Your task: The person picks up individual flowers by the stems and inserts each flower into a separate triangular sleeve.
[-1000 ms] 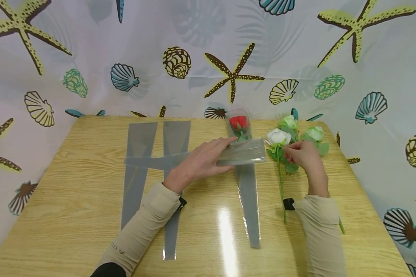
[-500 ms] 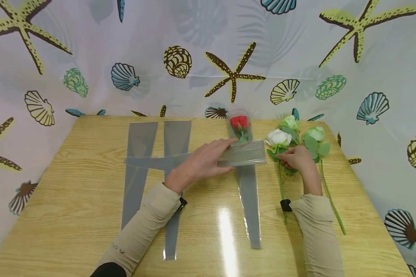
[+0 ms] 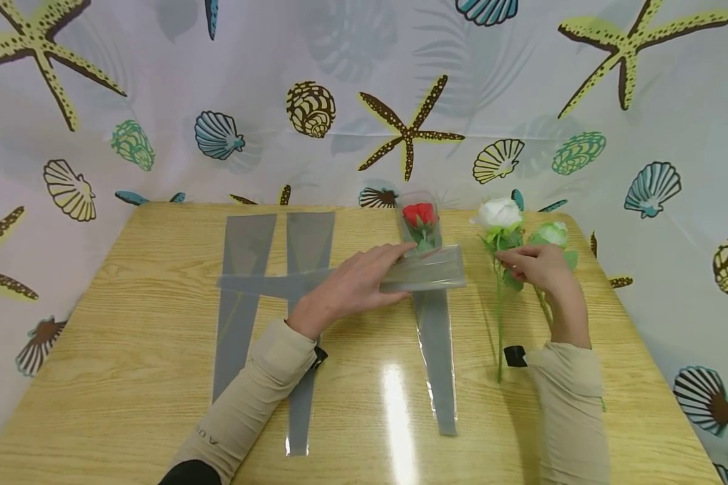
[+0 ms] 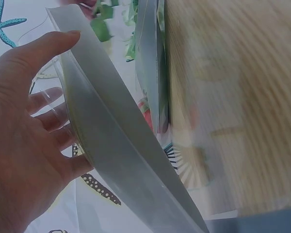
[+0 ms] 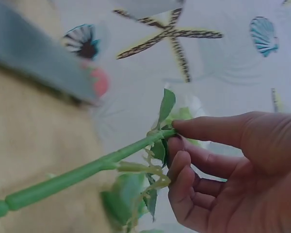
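My left hand (image 3: 354,279) holds a clear plastic flower sleeve (image 3: 432,268) crosswise above the table. In the left wrist view the thumb lies on the sleeve's near end and the fingers are behind its film; the sleeve's mouth (image 4: 89,43) is parted. With thumb and forefinger, my right hand (image 3: 544,269) pinches the green stem of a white artificial rose (image 3: 500,213). Its bloom points away from me and its stem (image 5: 63,180) runs back toward me. Leaves (image 5: 167,104) hang around the pinching fingertips.
A red rose (image 3: 419,214) lies in another sleeve (image 3: 435,364) beyond my left hand. Two flat sleeves (image 3: 243,263) lie at the left on the wooden table (image 3: 127,350). Beside my right hand is a greenish-white rose (image 3: 551,233). A seashell-print cloth (image 3: 340,54) hangs behind the table.
My right hand first slid down along the white rose's stem, then moved the rose up and slightly right, so its bloom now covers the rose behind. My left hand keeps its place with the sleeve.
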Action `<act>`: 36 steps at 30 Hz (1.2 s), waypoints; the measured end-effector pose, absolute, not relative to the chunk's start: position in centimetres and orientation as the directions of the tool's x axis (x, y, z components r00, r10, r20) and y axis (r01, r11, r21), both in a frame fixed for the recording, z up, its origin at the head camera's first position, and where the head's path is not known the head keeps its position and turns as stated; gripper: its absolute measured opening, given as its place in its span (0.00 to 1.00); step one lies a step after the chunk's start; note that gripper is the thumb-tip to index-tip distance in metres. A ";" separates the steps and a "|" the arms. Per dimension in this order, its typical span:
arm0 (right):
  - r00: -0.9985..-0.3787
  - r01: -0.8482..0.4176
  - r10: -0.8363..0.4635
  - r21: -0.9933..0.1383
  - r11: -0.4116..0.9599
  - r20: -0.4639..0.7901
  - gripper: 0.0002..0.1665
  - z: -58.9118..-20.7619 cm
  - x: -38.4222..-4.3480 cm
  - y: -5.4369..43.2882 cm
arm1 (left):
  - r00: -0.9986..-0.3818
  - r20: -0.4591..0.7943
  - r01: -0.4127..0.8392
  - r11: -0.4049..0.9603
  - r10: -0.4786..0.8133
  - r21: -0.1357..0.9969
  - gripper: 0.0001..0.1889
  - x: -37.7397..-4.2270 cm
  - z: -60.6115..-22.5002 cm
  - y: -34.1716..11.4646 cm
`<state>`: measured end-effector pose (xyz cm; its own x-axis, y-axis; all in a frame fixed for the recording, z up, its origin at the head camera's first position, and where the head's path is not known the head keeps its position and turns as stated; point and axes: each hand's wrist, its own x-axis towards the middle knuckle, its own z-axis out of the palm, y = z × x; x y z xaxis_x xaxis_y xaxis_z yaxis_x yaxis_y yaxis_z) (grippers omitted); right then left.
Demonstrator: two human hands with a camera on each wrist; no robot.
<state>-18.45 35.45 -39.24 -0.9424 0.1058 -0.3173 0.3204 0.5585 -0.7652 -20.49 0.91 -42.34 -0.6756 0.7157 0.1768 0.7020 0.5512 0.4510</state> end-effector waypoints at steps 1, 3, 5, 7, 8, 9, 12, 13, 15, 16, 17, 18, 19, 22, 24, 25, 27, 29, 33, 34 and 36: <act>-0.948 0.307 0.101 -0.790 0.531 -0.300 0.28 -38.7 -18.2 35.6 | -0.676 0.177 0.702 0.552 0.715 0.449 0.44 -20.5 -42.3 0.9; -0.963 0.268 0.106 -0.836 0.479 -0.248 0.19 -37.8 -17.5 35.8 | -0.676 0.178 0.702 0.552 0.715 0.450 0.44 -20.5 -42.4 0.9; -0.972 0.234 0.131 -0.870 0.433 -0.196 0.10 -36.9 -16.9 36.0 | -0.677 0.180 0.701 0.551 0.714 0.452 0.44 -20.4 -42.4 0.9; -0.974 0.205 0.170 -0.906 0.370 -0.151 0.07 -36.2 -16.3 36.2 | -0.677 0.179 0.701 0.551 0.714 0.453 0.44 -20.5 -42.4 0.9; -0.971 0.191 0.201 -0.927 0.324 -0.130 0.06 -35.9 -16.1 36.3 | -0.677 0.177 0.700 0.550 0.715 0.454 0.44 -20.5 -42.4 0.9; -0.966 0.176 0.234 -0.943 0.281 -0.111 0.06 -35.6 -15.8 36.4 | -0.676 0.176 0.701 0.551 0.715 0.454 0.44 -20.5 -42.4 0.9; -0.939 0.122 0.337 -0.983 0.140 -0.069 0.06 -34.8 -15.2 36.6 | -0.676 0.167 0.700 0.555 0.718 0.450 0.44 -20.5 -42.4 0.9; -0.925 0.099 0.375 -0.991 0.087 -0.060 0.06 -34.6 -15.1 36.7 | -0.676 0.164 0.700 0.556 0.718 0.449 0.44 -20.5 -42.4 0.9; -0.893 0.050 0.448 -0.999 0.001 -0.044 0.06 -34.3 -15.0 36.9 | -0.676 0.162 0.700 0.558 0.719 0.445 0.44 -20.4 -42.3 0.9; -0.875 0.023 0.482 -0.999 -0.042 -0.040 0.07 -34.1 -14.9 37.0 | -0.676 0.161 0.701 0.559 0.719 0.444 0.44 -20.4 -42.3 0.9; -0.859 -0.006 0.510 -0.996 -0.087 -0.040 0.07 -34.0 -14.9 37.1 | -0.675 0.161 0.702 0.559 0.720 0.441 0.44 -20.4 -42.3 0.9; -0.842 -0.032 0.538 -0.993 -0.117 -0.036 0.07 -33.9 -14.9 37.1 | -0.675 0.161 0.702 0.559 0.720 0.440 0.44 -20.4 -42.3 1.0; -0.824 -0.059 0.566 -0.988 -0.143 -0.032 0.08 -33.8 -14.9 37.1 | -0.675 0.161 0.703 0.561 0.720 0.437 0.44 -20.4 -42.3 1.0; -0.772 -0.153 0.636 -0.969 -0.192 -0.004 0.12 -33.7 -14.8 37.0 | -0.675 0.159 0.703 0.565 0.720 0.432 0.44 -20.4 -42.3 1.0; -0.738 -0.215 0.674 -0.957 -0.196 0.028 0.16 -33.6 -14.8 36.9 | -0.674 0.157 0.705 0.564 0.722 0.431 0.44 -20.4 -42.4 1.0; -0.725 -0.247 0.688 -0.948 -0.201 0.043 0.18 -33.6 -14.8 36.9 | -0.674 0.157 0.705 0.565 0.722 0.428 0.44 -20.4 -42.4 1.0; -0.702 -0.296 0.710 -0.932 -0.209 0.064 0.21 -33.4 -14.6 36.9 | -0.672 0.156 0.708 0.567 0.724 0.421 0.44 -20.5 -42.5 0.9; -0.687 -0.330 0.722 -0.918 -0.220 0.075 0.21 -33.2 -14.5 36.9 | -0.670 0.156 0.712 0.570 0.725 0.411 0.43 -20.4 -42.5 0.9; -0.678 -0.381 0.730 -0.887 -0.259 0.078 0.17 -33.0 -14.4 36.7 | -0.671 0.156 0.714 0.576 0.724 0.399 0.43 -20.4 -42.6 0.8; -0.681 -0.386 0.727 -0.884 -0.263 0.081 0.16 -32.9 -14.4 36.5 | -0.673 0.157 0.712 0.575 0.723 0.403 0.43 -20.4 -42.7 0.8; -0.689 -0.392 0.718 -0.883 -0.258 0.096 0.16 -32.8 -14.5 36.1 | -0.679 0.159 0.705 0.577 0.717 0.413 0.44 -20.4 -42.7 0.9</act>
